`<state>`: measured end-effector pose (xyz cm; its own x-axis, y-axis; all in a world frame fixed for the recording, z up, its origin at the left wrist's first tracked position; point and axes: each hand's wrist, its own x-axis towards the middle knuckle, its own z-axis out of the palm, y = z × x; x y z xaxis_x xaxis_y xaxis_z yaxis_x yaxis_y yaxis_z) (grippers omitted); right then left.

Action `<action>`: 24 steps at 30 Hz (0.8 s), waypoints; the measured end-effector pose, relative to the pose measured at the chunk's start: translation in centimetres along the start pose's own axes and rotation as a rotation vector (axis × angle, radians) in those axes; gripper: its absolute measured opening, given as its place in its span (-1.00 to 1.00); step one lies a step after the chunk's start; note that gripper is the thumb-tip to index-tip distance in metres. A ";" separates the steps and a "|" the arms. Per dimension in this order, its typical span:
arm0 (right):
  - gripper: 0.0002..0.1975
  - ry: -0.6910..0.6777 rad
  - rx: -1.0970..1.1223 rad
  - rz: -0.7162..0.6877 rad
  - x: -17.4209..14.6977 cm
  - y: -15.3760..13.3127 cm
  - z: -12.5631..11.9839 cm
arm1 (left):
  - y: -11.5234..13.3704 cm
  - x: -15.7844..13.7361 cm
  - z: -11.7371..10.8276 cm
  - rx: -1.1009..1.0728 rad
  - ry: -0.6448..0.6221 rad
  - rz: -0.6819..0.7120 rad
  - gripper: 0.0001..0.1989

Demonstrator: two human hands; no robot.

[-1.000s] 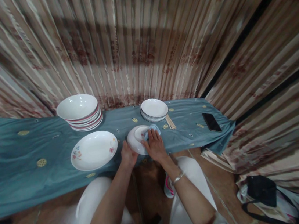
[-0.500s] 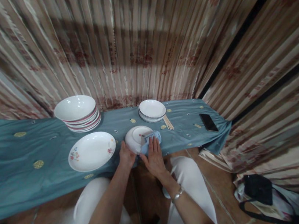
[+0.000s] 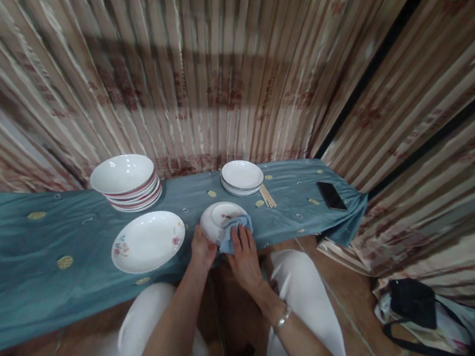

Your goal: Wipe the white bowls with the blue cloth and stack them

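Note:
A white bowl (image 3: 211, 224) is held bottom up over the front edge of the table, its foot ring and a small red mark facing me. My left hand (image 3: 202, 250) grips it by the left side, fingers partly hidden behind it. With its fingers laid over a light blue cloth (image 3: 227, 240), my right hand (image 3: 245, 262) presses the cloth against the bowl's near right side. Just left of the bowl lies an oval white plate (image 3: 147, 242) with flower prints.
On the teal tablecloth (image 3: 78, 236) stand a stack of red-banded bowls (image 3: 125, 176) at back left and a stack of small dishes (image 3: 242, 175) beside chopsticks (image 3: 267, 196). A phone (image 3: 331, 195) lies right. Curtains (image 3: 188, 79) hang behind; a bag (image 3: 414, 306) sits on the floor.
My right hand and the cloth have slid slightly left and down on the bowl, and the cloth is more bunched. The left hand keeps its grip.

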<state>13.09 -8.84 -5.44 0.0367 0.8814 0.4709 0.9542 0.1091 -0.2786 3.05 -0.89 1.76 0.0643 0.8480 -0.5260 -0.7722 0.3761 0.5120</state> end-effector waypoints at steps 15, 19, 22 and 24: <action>-0.47 0.005 -0.108 0.011 2.1 0.5 -4.0 | -0.1 -0.1 0.6 -0.014 0.054 -0.018 -0.69; -0.49 0.004 -0.104 0.005 2.3 0.9 -4.4 | -0.1 -0.1 0.9 -0.017 0.070 -0.017 -0.69; -0.43 -0.027 -0.103 0.008 2.5 1.2 -4.8 | -0.2 0.1 0.9 -0.007 0.057 -0.019 -0.68; -0.36 -0.046 -0.123 0.013 2.6 1.2 -5.2 | -0.3 0.2 0.8 0.000 0.043 -0.012 -0.67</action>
<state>15.88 -8.77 -0.17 0.0380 0.9030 0.4279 0.9830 0.0432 -0.1785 3.82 -0.55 2.10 0.0465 0.8266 -0.5609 -0.7716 0.3864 0.5053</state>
